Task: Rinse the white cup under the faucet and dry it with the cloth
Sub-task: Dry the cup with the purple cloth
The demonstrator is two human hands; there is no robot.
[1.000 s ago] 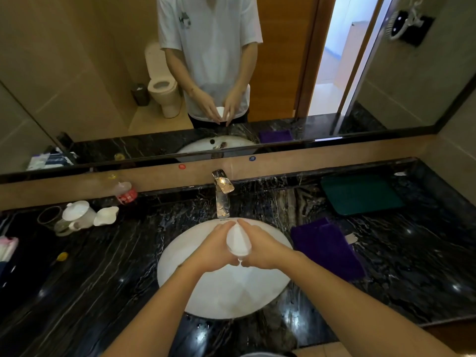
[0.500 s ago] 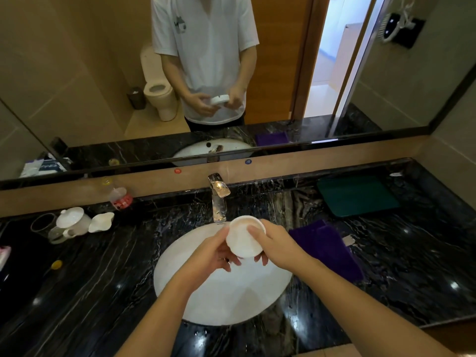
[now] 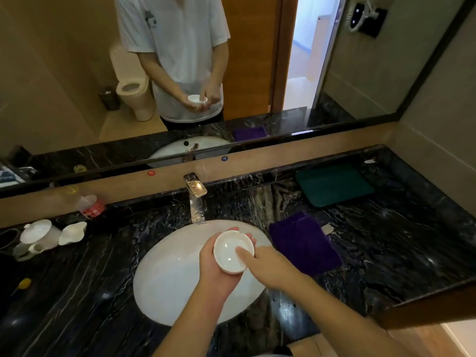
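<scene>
A small white cup (image 3: 228,249) rests mouth-up in the palm of my left hand (image 3: 213,271), above the white sink basin (image 3: 170,287). My right hand (image 3: 268,265) touches the cup's right side, with a finger reaching over the rim into the cup. The chrome faucet (image 3: 196,199) stands behind the basin; no water stream is visible. A folded purple cloth (image 3: 304,243) lies on the black marble counter just right of the basin.
A dark green mat (image 3: 333,185) lies at the back right. White tea ware (image 3: 41,235) and a plastic bottle (image 3: 91,204) stand at the left. The mirror (image 3: 77,86) above shows a person holding the cup. A small yellow object (image 3: 24,283) sits at the far left.
The cup went from mouth-down between both hands to mouth-up in my left palm. My right hand shifted to the rim, with a finger now inside the cup.
</scene>
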